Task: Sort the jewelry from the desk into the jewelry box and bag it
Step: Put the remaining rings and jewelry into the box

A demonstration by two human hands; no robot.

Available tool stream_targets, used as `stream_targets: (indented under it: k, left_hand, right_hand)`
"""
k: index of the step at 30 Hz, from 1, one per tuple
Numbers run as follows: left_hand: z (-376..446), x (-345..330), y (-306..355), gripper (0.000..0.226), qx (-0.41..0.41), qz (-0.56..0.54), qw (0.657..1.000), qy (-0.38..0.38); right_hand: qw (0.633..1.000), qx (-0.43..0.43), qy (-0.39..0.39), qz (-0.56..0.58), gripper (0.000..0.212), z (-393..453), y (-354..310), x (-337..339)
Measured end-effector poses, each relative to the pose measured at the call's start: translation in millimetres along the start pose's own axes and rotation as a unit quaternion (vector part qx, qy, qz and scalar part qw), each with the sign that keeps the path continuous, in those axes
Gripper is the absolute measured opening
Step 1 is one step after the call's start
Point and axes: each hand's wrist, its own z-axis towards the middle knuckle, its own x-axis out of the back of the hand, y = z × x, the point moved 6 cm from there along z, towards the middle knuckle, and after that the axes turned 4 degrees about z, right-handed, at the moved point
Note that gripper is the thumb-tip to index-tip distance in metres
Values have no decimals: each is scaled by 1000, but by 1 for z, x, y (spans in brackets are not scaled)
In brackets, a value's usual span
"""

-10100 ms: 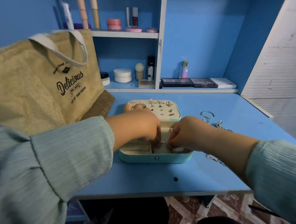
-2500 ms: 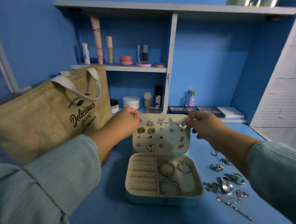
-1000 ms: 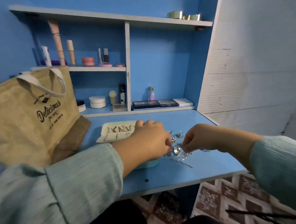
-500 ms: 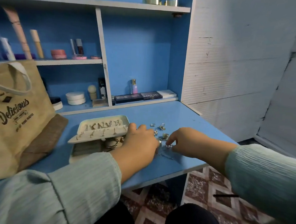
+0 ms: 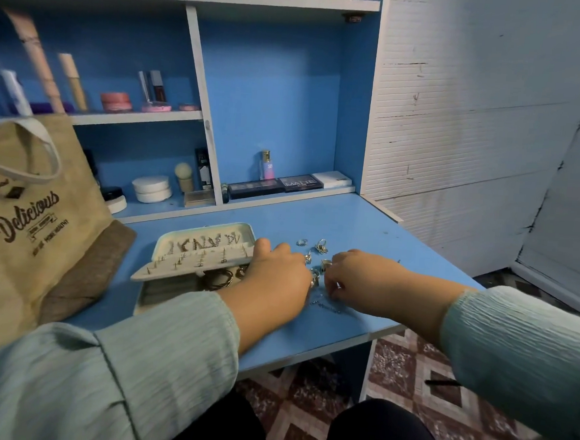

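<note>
At mid-frame, both hands meet over the loose jewelry point(image 5: 319, 252) on the bench point(image 5: 360, 231). The right hand point(image 5: 356, 279) curls, seemingly pinching a ring; the left hand point(image 5: 277, 277) curls beside it, grasp unclear. The open jewelry box point(image 5: 193, 264) lies just left of the left hand, so that hand is nearer.
</note>
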Motion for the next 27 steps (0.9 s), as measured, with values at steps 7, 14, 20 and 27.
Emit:
stream_targets:
  k: [7, 14, 20, 27]
  left_hand:
    - [5, 17, -11, 22, 23, -15, 999, 21]
    - [8, 40, -43, 25, 81, -54, 994, 53]
    - [12, 43, -67, 25, 132, -83, 987, 47]
    - [12, 46, -95, 27, 178, -104, 978, 39]
  right_hand:
    - [1000, -10, 0, 10, 17, 0, 1, 6]
    - [986, -31, 66, 147, 12, 5, 3, 35]
    - [969, -46, 112, 217, 13, 15, -3, 51]
    - [933, -51, 123, 336, 17, 25, -14, 62]
